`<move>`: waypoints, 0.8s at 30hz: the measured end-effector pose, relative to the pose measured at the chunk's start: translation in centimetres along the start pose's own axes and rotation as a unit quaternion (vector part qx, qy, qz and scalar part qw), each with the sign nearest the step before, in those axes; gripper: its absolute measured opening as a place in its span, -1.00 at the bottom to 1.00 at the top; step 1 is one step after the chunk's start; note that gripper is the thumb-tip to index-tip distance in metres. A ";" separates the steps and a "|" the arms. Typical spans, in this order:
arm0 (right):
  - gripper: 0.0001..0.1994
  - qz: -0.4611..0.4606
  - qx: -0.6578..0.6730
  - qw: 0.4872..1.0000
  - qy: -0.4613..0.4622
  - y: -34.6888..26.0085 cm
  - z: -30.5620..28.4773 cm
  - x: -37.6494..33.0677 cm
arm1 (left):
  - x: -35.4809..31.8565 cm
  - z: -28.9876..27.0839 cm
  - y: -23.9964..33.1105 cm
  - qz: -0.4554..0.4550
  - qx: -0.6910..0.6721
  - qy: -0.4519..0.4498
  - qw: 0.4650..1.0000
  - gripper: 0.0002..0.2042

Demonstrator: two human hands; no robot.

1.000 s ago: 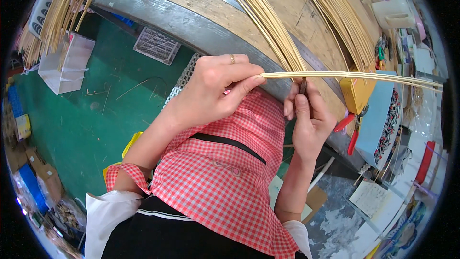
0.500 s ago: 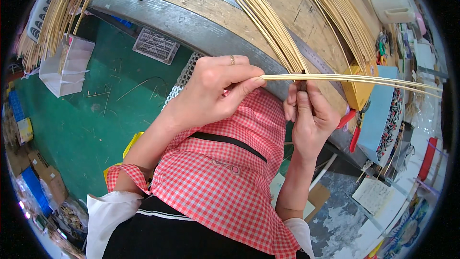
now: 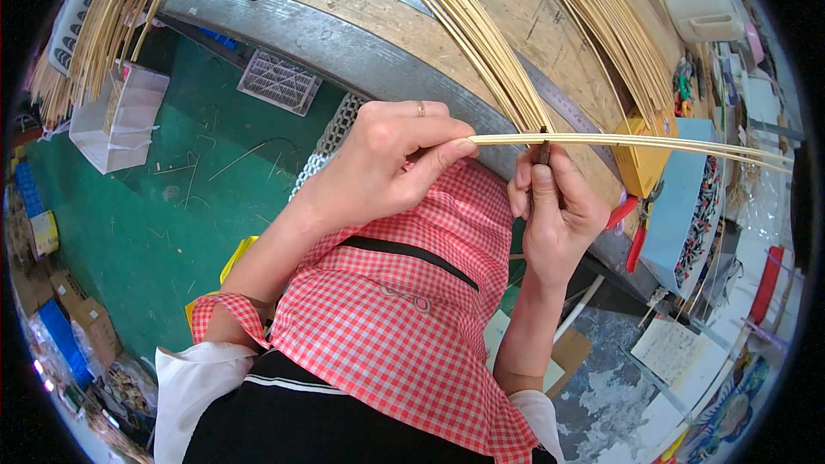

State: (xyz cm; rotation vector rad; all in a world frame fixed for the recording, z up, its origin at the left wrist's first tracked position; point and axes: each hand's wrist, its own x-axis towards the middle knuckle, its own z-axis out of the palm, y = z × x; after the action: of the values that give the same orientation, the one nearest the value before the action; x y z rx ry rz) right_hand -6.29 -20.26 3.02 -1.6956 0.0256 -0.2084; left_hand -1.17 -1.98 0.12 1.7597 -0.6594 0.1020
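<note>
My left hand pinches the left ends of a few thin pale bamboo strips between thumb and fingers. The strips stretch level to the right, fanning slightly apart at their far ends. Below their middle, my right hand grips a short, dark brown, stick-like tool upright; its tip stands at the strips, and its exact kind is unclear. Small dark marks show on the strips to the right of the tool. Just beyond, the near ends of a bundle of similar strips reach the table edge.
The wooden table has a dark metal edge. On it lie another strip bundle and a steel ruler. At right are a yellow block, red-handled pliers and a light-blue box. A white crate sits on the green floor.
The brown tool's tip has shifted slightly at the strips, and more of its shaft shows. Both hands keep their grip and stay nearly in place.
</note>
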 end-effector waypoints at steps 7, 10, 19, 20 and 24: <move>-0.66 -0.064 -0.028 0.997 -0.042 0.1 -0.9 0.1 | 0.4 -1.0 0.0 -0.020 0.015 -0.051 0.998 -0.89; -0.58 -0.072 0.016 0.997 -0.022 -0.5 -2.5 1.2 | 0.0 -1.0 -1.2 -0.034 -0.045 -0.063 0.996 -0.88; -0.77 -0.094 0.217 0.970 0.054 0.4 -5.2 1.6 | 0.4 -2.7 -1.4 -0.029 -0.003 -0.116 0.993 -0.87; -0.77 -0.104 0.212 0.971 0.046 0.6 -5.1 1.6 | 0.4 -2.8 -1.3 -0.039 -0.010 -0.122 0.992 -0.87; -0.75 -0.124 0.196 0.972 0.023 0.8 -4.6 1.3 | 0.4 -2.7 -0.7 -0.050 -0.044 -0.123 0.990 -0.87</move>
State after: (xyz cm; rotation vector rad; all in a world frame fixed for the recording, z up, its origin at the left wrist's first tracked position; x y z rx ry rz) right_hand -5.58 -25.04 2.93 -1.2958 -0.1836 -0.4116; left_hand 0.24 0.43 0.46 1.7320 -0.7404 -0.2130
